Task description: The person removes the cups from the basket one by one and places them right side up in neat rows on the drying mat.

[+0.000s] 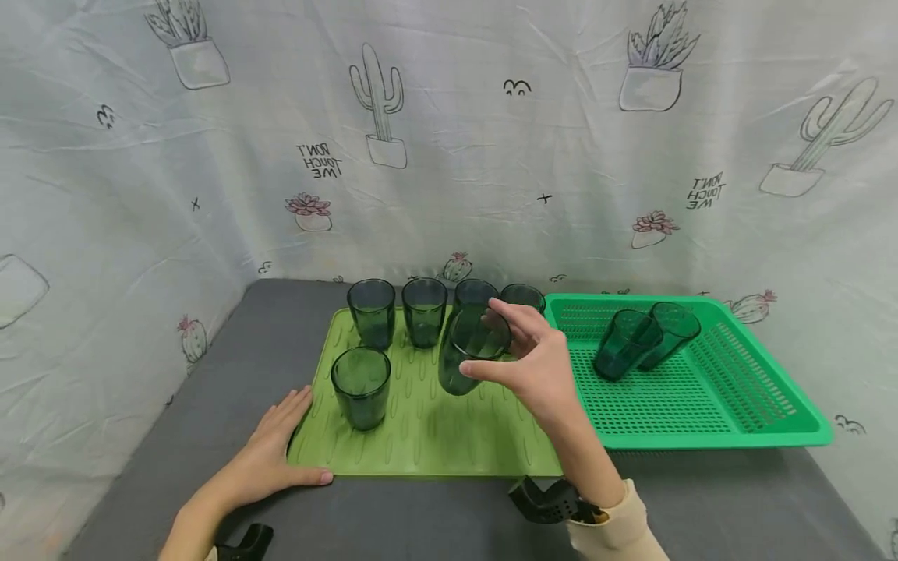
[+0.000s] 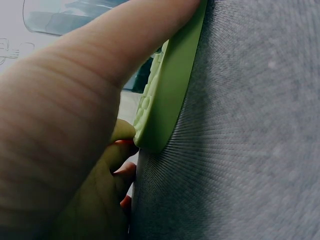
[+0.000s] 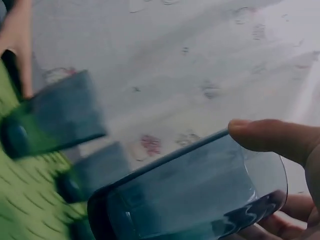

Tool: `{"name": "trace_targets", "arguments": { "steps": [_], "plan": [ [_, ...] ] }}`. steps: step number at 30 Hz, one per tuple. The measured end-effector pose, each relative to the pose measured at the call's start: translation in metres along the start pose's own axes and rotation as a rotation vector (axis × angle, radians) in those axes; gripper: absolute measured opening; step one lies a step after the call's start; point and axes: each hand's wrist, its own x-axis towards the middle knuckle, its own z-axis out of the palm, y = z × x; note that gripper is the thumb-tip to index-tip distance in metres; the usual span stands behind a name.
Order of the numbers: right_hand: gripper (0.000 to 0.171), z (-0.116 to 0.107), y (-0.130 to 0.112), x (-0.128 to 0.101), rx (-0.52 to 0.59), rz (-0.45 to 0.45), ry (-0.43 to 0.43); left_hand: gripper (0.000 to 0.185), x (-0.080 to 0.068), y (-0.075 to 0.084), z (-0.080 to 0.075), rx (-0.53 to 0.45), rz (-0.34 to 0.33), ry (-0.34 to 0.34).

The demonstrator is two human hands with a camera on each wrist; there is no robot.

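My right hand (image 1: 536,362) grips a dark green drinking glass (image 1: 459,366) near its rim, thumb on the near side and fingers on the far side. The glass is tilted over the middle of a lime-green tray (image 1: 421,452). In the right wrist view the same glass (image 3: 185,195) lies between thumb and fingers. My left hand (image 1: 270,452) rests at the tray's front left corner, thumb along the front edge, fingers stretched along the left side. Close to it, a glass (image 1: 361,389) stands upright on the tray. Several matching glasses (image 1: 372,312) form a row at the back.
A green plastic basket (image 1: 715,432) sits right of the tray, with two glasses (image 1: 627,343) leaning together inside. A grey cloth (image 1: 421,522) covers the table. Behind hangs a pale curtain (image 1: 456,156) printed with cacti.
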Motion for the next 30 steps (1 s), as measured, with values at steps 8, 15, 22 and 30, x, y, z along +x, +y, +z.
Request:
{"name": "trace_targets", "arguments": {
  "steps": [8,15,22,30],
  "plan": [
    [0.08,0.036,0.035,0.0,-0.037,0.071,-0.14,0.123,0.001,0.0,0.002,0.015,0.019,0.014],
    [0.079,0.051,0.032,-0.003,-0.042,0.13,-0.196,0.123,-0.001,0.001,0.0,0.013,0.012,0.017],
    [0.077,0.054,0.021,-0.006,-0.028,0.119,-0.211,0.123,-0.001,0.001,0.001,0.025,0.023,0.026],
    [0.075,0.057,0.028,-0.005,-0.008,0.132,-0.249,0.123,-0.001,0.001,0.001,0.02,0.02,0.023]
  ]
}}
